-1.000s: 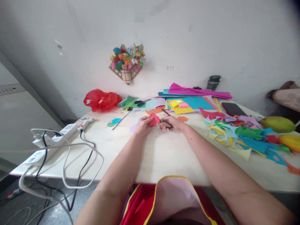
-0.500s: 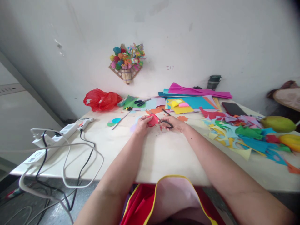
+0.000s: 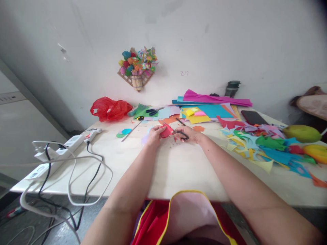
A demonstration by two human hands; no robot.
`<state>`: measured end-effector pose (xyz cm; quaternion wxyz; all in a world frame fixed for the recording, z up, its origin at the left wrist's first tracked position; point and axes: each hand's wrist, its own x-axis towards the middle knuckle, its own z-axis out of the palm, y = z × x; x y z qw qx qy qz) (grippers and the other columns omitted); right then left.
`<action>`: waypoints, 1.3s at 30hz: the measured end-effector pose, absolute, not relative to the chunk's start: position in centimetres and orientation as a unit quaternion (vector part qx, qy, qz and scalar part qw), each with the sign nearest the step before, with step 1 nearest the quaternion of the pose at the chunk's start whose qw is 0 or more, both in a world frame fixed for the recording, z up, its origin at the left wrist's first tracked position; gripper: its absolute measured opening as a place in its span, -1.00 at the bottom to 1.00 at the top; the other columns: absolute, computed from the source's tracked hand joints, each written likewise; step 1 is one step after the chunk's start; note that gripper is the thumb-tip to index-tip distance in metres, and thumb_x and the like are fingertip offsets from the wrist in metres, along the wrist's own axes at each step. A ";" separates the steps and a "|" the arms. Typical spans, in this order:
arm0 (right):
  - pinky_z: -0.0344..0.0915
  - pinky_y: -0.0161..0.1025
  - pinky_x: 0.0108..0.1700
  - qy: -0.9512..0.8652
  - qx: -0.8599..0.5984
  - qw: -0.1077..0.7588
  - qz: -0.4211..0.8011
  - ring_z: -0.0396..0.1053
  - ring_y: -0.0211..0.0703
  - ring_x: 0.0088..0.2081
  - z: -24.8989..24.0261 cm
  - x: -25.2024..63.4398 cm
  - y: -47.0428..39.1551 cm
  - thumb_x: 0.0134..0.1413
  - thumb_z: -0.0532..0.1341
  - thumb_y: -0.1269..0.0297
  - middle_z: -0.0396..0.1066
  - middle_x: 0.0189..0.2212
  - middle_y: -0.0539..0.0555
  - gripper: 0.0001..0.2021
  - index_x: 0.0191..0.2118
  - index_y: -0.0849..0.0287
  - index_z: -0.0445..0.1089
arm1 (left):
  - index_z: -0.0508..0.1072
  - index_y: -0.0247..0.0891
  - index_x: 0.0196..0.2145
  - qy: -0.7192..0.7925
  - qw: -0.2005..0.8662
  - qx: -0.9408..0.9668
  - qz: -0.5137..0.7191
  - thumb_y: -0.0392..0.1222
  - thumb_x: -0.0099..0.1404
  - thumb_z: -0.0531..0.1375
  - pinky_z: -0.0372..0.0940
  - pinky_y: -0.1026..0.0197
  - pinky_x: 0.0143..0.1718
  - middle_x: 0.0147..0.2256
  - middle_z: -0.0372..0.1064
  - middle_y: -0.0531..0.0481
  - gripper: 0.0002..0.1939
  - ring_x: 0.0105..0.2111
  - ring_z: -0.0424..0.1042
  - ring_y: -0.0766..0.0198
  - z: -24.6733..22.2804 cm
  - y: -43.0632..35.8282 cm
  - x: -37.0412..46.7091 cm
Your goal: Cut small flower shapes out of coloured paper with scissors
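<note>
Above the middle of the table, my left hand [image 3: 155, 134] pinches a small piece of red paper [image 3: 166, 130] between thumb and fingers. My right hand [image 3: 190, 133] is closed around the black handles of a pair of scissors [image 3: 183, 135]. The scissors' blades point left and meet the red paper's right side; how far they are parted is too small to make out. Tiny red scraps [image 3: 175, 139] lie on the table under the hands. To the right of the scissors rests an orange paper flower [image 3: 198, 128].
Black-handled scissors [image 3: 152, 111] lie near a red plastic bag [image 3: 111, 109] at the back. Coloured sheets [image 3: 214, 111] and a phone [image 3: 253, 117] are at back right, paper scraps [image 3: 276, 154] at right. A power strip [image 3: 58, 154] with loose cables occupies the left edge.
The view has shifted very slightly. Both hands, the red paper and the scissors keep almost the same position.
</note>
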<state>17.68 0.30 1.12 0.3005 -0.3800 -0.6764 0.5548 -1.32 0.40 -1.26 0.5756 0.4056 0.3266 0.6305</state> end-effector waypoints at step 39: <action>0.17 -0.41 -0.61 -0.594 -0.414 0.438 0.534 0.30 -0.33 -0.64 1.0 17.4 0.4 -0.18 0.45 0.40 0.45 -0.60 -0.03 -0.73 -0.30 0.22 0.43 | 0.38 -0.31 -0.57 0.337 0.567 0.373 0.653 -0.08 -0.30 0.55 0.31 0.26 -0.49 -0.59 0.41 0.03 -0.53 -0.59 0.40 0.34 -0.5 0.0 -0.7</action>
